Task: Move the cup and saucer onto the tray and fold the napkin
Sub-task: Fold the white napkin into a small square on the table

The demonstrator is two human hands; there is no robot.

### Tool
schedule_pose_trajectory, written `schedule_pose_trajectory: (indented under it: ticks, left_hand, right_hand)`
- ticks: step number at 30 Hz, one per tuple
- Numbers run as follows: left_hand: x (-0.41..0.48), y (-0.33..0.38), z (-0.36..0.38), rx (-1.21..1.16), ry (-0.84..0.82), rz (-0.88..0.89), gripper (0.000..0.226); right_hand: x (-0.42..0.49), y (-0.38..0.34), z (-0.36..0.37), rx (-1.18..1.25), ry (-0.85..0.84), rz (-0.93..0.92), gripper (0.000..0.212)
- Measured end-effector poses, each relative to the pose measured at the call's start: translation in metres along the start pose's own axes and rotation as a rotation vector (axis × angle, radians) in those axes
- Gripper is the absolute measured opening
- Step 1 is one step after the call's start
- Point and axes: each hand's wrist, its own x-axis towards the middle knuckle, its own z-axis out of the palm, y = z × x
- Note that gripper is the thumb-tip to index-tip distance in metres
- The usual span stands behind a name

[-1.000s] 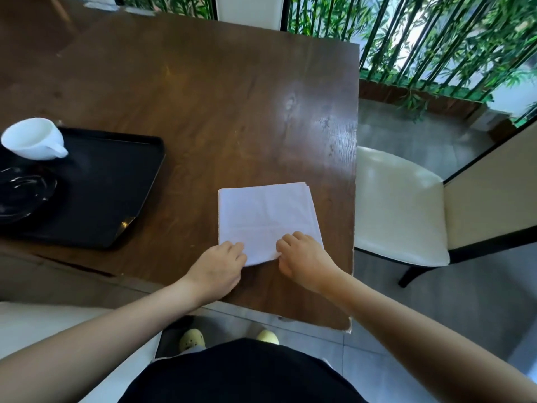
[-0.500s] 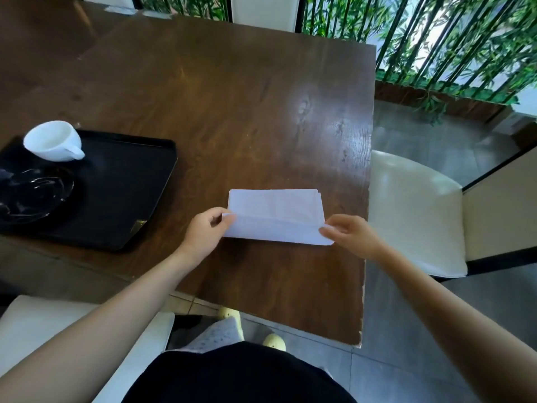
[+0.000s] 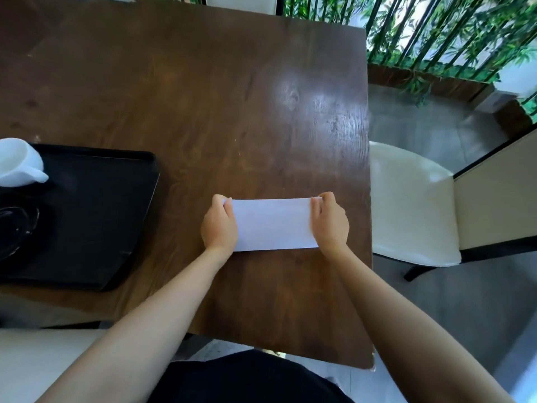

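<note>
Two hands work the white paper napkin point(image 3: 273, 223), which lies as a long folded rectangle on the dark brown wooden bench point(image 3: 203, 97), near its right edge. The left hand point(image 3: 219, 225) covers the napkin's left end and the right hand point(image 3: 329, 225) its right end; each pinches a far corner between thumb and fingertips, with the rest of the hand resting over the short side. The top layer looks brought up to the far edge, so the fold seems close to closed.

The white ceramic cup point(image 3: 17, 162) sits on the far left part of the black rectangular tray point(image 3: 116, 199), and the dark glass saucer point(image 3: 14, 228) lies on the tray just nearer the person, beside the cup and not under it. That half of the task looks finished.

To do this step well, I would check that both far corners meet the layer beneath squarely before letting go. Then press flat along the near crease, sliding from the middle outward toward each end, so the paper does not spring open or skew. Light, even pressure should suit thin paper; a drag with one hand alone could twist the rectangle on the smooth bench.
</note>
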Motion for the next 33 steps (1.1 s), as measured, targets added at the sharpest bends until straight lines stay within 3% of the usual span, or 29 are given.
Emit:
schedule_pose_trajectory:
  ticks: [6,12,17,20,23,25,28,33]
  left_hand:
    - [0.005,-0.007,0.009,0.259,0.037,0.099,0.025]
    - [0.003,-0.005,0.007,0.375,-0.001,0.151,0.02]
    - [0.005,-0.004,-0.006,0.34,0.027,0.117,0.02]
    - [-0.007,-0.004,-0.007,0.413,0.121,0.329,0.027]
    - [-0.022,-0.003,0.004,0.431,0.033,0.569,0.035]
    - [-0.024,-0.007,0.01,0.47,-0.107,0.575,0.04]
    - [-0.021,-0.023,0.014,0.581,-0.226,0.465,0.049]
    - [-0.024,-0.027,0.014,0.65,-0.226,0.43,0.059]
  right_hand:
    - [0.002,0.005,0.015,-0.183,0.089,-0.025,0.022]
    - [0.006,0.005,0.017,-0.328,0.179,-0.106,0.023]
    - [0.008,0.004,0.012,-0.267,0.178,-0.085,0.029]
    - [0.003,-0.008,0.009,-0.146,0.189,-0.256,0.03]
    - [-0.013,-0.023,0.022,-0.142,-0.053,-0.658,0.036]
    - [-0.024,-0.026,0.033,-0.251,-0.294,-0.8,0.043]
    - [-0.028,-0.018,0.047,-0.463,-0.44,-0.807,0.053]
    - [-0.013,-0.009,0.047,-0.587,-0.465,-0.851,0.063]
